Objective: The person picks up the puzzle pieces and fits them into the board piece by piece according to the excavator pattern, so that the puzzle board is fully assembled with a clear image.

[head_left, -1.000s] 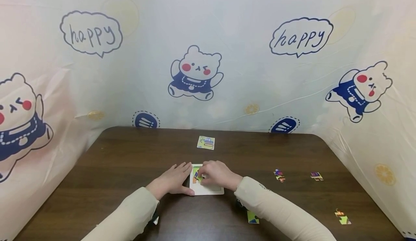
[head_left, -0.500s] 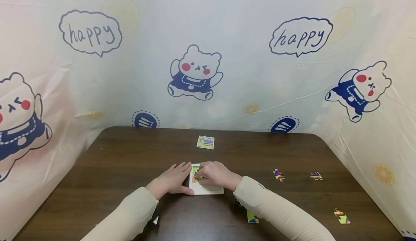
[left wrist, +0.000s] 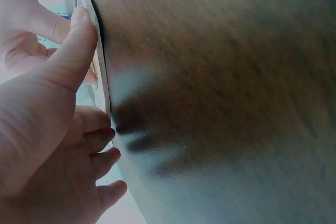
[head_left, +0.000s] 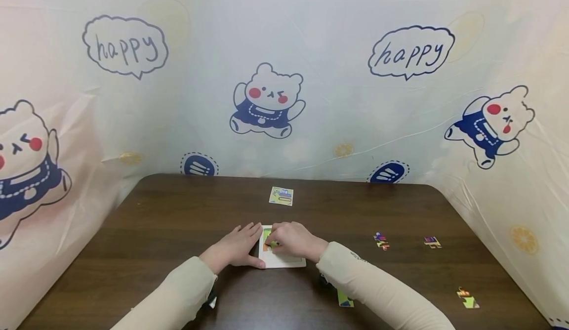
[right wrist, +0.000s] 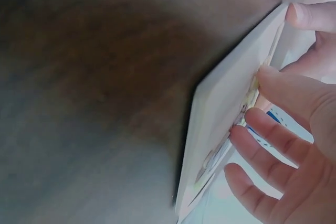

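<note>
A white puzzle tray (head_left: 286, 262) lies at the middle of the table with colourful pieces in its left part. My left hand (head_left: 236, 247) rests along the tray's left side, fingers extended and thumb at the near corner. Over the tray, my right hand (head_left: 294, 239) bends its fingers down and pinches a green puzzle piece (head_left: 273, 244), mostly covered by the fingers. In the right wrist view, the thumb and fingertips of the right hand (right wrist: 294, 140) touch the inside of the tray (right wrist: 231, 72). The left wrist view has the left thumb (left wrist: 79, 45) against the tray's edge.
A picture card (head_left: 281, 196) lies beyond the tray. Loose puzzle pieces lie to the right: one piece (head_left: 381, 241), another piece (head_left: 432, 242) and a nearer piece (head_left: 467, 298). A green piece (head_left: 345, 298) is partly under the right forearm. A printed curtain (head_left: 338, 98) stands behind the table.
The right hand makes only small finger movements over the green piece, and its forearm shifts slightly left. The left hand stays in place on the tray's side.
</note>
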Demonstrator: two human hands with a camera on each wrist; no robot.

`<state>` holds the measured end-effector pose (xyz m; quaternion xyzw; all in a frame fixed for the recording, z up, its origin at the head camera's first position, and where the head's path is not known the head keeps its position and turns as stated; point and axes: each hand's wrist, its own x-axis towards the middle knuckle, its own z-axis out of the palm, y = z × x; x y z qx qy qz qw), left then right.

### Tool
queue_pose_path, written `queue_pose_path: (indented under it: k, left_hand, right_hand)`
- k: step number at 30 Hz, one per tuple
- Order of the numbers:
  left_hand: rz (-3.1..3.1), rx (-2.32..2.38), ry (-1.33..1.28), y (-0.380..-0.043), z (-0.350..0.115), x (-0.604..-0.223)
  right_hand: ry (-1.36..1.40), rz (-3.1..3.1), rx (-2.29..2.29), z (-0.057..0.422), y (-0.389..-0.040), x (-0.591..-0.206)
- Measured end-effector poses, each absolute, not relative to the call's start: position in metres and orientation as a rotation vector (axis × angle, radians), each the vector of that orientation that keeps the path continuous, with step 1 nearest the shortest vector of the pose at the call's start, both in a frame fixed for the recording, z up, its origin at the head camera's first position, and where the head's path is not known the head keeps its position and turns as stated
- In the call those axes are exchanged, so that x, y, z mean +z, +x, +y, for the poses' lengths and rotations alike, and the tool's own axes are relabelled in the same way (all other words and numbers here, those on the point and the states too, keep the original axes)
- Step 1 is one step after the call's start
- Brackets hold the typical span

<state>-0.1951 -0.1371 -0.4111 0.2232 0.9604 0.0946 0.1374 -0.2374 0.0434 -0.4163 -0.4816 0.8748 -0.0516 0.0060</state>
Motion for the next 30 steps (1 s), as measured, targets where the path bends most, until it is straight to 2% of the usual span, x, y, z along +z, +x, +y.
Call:
queue_pose_path:
  k: [13,23,30]
  left_hand:
    - [2.789,0.277,0.621,-0.195,-0.137,-0.413]
    - [2.802,0.287,0.63,-0.193,-0.137,-0.413]
    - [2.801,0.272,0.64,-0.195,-0.138,-0.418]
  right_hand:
    - [-1.265,2.724,-0.491,0.08,-0.241,-0.394]
    - [-1.055,2.783,-0.783,0.147,-0.242,-0.374]
    - [-0.974,2.855,-0.854,0.205,-0.249,-0.383]
